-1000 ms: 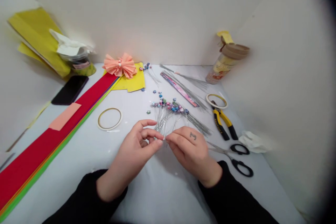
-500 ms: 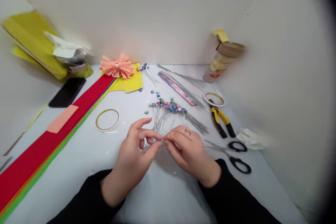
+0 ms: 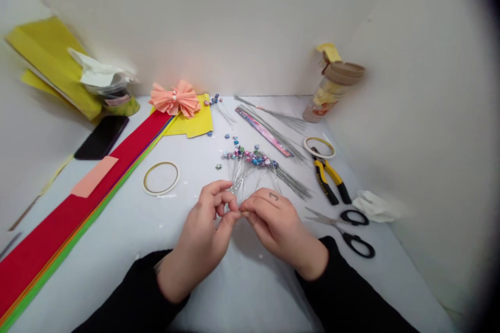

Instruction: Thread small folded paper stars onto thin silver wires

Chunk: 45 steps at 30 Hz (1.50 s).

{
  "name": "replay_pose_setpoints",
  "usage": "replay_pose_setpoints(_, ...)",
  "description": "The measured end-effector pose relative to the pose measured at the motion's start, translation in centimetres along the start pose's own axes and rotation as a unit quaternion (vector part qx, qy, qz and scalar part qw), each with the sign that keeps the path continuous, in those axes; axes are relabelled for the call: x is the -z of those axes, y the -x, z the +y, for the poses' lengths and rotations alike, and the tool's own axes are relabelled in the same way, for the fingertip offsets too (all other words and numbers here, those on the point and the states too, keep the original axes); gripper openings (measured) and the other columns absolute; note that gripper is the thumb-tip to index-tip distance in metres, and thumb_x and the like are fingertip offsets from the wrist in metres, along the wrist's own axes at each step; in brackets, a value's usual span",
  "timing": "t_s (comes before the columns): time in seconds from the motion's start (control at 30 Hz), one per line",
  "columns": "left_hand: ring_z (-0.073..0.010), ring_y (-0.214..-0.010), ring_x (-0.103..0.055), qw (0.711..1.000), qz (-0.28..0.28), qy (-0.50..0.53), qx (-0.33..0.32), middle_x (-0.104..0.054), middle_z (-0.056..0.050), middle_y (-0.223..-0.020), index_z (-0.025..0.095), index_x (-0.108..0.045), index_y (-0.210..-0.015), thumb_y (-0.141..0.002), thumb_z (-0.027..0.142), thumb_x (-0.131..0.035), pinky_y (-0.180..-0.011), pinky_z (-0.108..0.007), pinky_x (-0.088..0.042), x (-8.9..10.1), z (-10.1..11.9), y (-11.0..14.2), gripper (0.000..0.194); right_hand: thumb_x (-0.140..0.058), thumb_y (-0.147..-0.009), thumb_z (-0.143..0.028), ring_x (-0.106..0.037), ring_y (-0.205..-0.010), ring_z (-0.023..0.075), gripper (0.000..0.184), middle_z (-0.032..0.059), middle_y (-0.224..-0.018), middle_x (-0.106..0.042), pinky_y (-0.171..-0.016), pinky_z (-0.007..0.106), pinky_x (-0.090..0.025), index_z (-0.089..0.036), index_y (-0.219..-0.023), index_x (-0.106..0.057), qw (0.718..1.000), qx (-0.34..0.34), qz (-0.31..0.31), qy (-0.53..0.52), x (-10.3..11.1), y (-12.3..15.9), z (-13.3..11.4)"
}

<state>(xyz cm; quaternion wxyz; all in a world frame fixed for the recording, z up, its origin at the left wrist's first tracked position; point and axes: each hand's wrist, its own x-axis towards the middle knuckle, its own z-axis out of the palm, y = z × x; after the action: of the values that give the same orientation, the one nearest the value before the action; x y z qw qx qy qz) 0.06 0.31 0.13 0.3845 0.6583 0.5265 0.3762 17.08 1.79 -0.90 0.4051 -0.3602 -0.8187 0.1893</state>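
Our forearms come in from the bottom of the view in black sleeves (image 3: 133,291), wrists angled inward, so that both hands meet just in front of the bundle of star-tipped wires (image 3: 250,158). Our left hand (image 3: 201,237) is curled, with its thumb and fingers drawn together. Our right hand (image 3: 277,229), with a small dark mark on its back, is curled the same way. Their fingertips meet and pinch a fine silver wire (image 3: 242,213) from both sides, though it is too thin to make out clearly.

Behind the bundle lies a peach paper fan (image 3: 174,100) on a yellow paper sheet (image 3: 199,122). Further right and behind it stands a clear bottle (image 3: 317,109) with a tan lid, its printed contents hard to tell. Well left of the bundle, a clear plastic container (image 3: 115,88) has white tissue spilling from it.

To the bundle's right sit yellow-handled pliers (image 3: 326,179), black-handled scissors (image 3: 344,229) and a crumpled tissue (image 3: 373,206). To its left are a ring of tape (image 3: 161,178), a stack of coloured paper (image 3: 78,223) and a black phone (image 3: 101,137).
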Motion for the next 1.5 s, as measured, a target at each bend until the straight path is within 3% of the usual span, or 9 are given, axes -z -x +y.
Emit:
replay_pose_setpoints(0.17, -0.0121, -0.067, -0.052, 0.998, 0.054, -0.008, -0.039, -0.059, 0.001, -0.081, 0.023, -0.039, -0.120, -0.090, 0.018, -0.053, -0.065, -0.026, -0.040, 0.3, -0.2, -0.1, 0.034, -0.050, -0.088, -0.007, -0.060, -0.079, 0.0181, 0.017, 0.0054, -0.083, -0.066, -0.070, 0.031, -0.050, -0.019, -0.097, -0.059, 1.000, -0.001, 0.016, 0.009, 0.0, 0.1, 0.0)
replay_pose_setpoints(0.37, -0.0131, -0.068, -0.058, 0.992, 0.112, -0.020, -0.059, -0.071, 0.000, -0.092, 0.028, -0.036, -0.135, -0.078, 0.026, -0.072, -0.063, -0.026, -0.044, 0.7, -0.9, -0.3, 0.068, -0.046, -0.087, -0.004, -0.057, -0.073, 0.0163, 0.020, 0.0034, -0.076, -0.059, -0.066, 0.028, -0.047, -0.018, -0.093, -0.059, 0.999, -0.019, 0.042, 0.010, 0.2, 0.2, -0.1)
replay_pose_setpoints(0.6, -0.0095, -0.062, -0.059, 0.977, 0.162, -0.074, -0.113, -0.072, 0.002, -0.085, 0.024, -0.039, -0.133, -0.080, 0.015, -0.068, -0.059, -0.023, -0.045, 0.3, -0.6, -0.5, 0.061, -0.047, -0.085, -0.003, -0.057, -0.072, 0.0165, 0.022, 0.0039, -0.076, -0.059, -0.066, 0.028, -0.046, -0.017, -0.094, -0.060, 0.999, -0.029, 0.038, 0.016, 0.4, 0.3, 0.1)
replay_pose_setpoints(0.73, -0.0111, -0.065, -0.059, 0.978, 0.164, -0.063, -0.115, -0.070, 0.002, -0.083, 0.022, -0.036, -0.134, -0.078, 0.017, -0.070, -0.058, -0.024, -0.046, 0.2, -0.2, -0.4, 0.066, -0.048, -0.085, -0.003, -0.058, -0.074, 0.0175, 0.022, 0.0050, -0.076, -0.060, -0.067, 0.029, -0.047, -0.016, -0.095, -0.062, 0.998, -0.016, 0.038, 0.039, 0.3, 0.3, 0.1)
replay_pose_setpoints(0.9, -0.0117, -0.063, -0.060, 0.970, 0.150, -0.110, -0.155, -0.068, 0.002, -0.078, 0.020, -0.040, -0.129, -0.081, 0.012, -0.065, -0.058, -0.024, -0.047, 0.6, 0.3, -0.4, 0.055, -0.048, -0.086, -0.004, -0.058, -0.074, 0.0179, 0.021, 0.0059, -0.077, -0.062, -0.066, 0.029, -0.047, -0.015, -0.095, -0.063, 0.999, -0.007, 0.028, 0.040, 0.2, 0.2, 0.1)
replay_pose_setpoints(1.17, -0.0120, -0.063, -0.056, 0.959, 0.134, -0.168, -0.186, -0.064, 0.005, -0.073, 0.023, -0.030, -0.138, -0.088, 0.014, -0.054, -0.067, -0.025, -0.046, 0.6, -0.8, -0.4, 0.057, -0.049, -0.089, -0.010, -0.056, -0.071, 0.0175, 0.017, 0.0051, -0.074, -0.062, -0.064, 0.029, -0.045, -0.014, -0.098, -0.063, 0.998, -0.003, 0.012, 0.055, -0.1, 0.3, -0.2)
replay_pose_setpoints(1.3, -0.0160, -0.065, -0.061, 0.957, 0.132, -0.213, -0.146, -0.067, 0.003, -0.074, 0.023, -0.019, -0.147, -0.092, 0.025, -0.046, -0.068, -0.029, -0.047, 0.7, -1.3, -0.3, 0.061, -0.048, -0.090, -0.010, -0.057, -0.071, 0.0177, 0.016, 0.0051, -0.074, -0.063, -0.064, 0.028, -0.045, -0.015, -0.095, -0.063, 0.998, -0.017, 0.000, 0.067, -0.4, 0.2, -0.2)
replay_pose_setpoints(1.4, -0.0167, -0.063, -0.060, 0.978, 0.127, -0.147, -0.077, -0.067, -0.002, -0.081, 0.016, -0.007, -0.150, -0.095, 0.038, -0.037, -0.062, -0.030, -0.047, 1.1, -1.2, -0.6, 0.066, -0.047, -0.089, -0.010, -0.058, -0.072, 0.0180, 0.016, 0.0055, -0.075, -0.063, -0.064, 0.028, -0.045, -0.015, -0.091, -0.063, 0.996, -0.035, -0.005, 0.078, -0.5, 0.2, -0.1)
replay_pose_setpoints(1.5, -0.0151, -0.059, -0.054, 0.984, 0.163, -0.066, -0.044, -0.063, -0.003, -0.080, 0.013, -0.016, -0.148, -0.097, 0.043, -0.028, -0.064, -0.030, -0.047, 2.6, 0.1, -0.9, 0.060, -0.046, -0.089, -0.010, -0.058, -0.071, 0.0186, 0.017, 0.0054, -0.074, -0.062, -0.063, 0.029, -0.045, -0.016, -0.091, -0.062, 0.995, -0.040, -0.007, 0.086, -0.4, 0.3, 0.1)
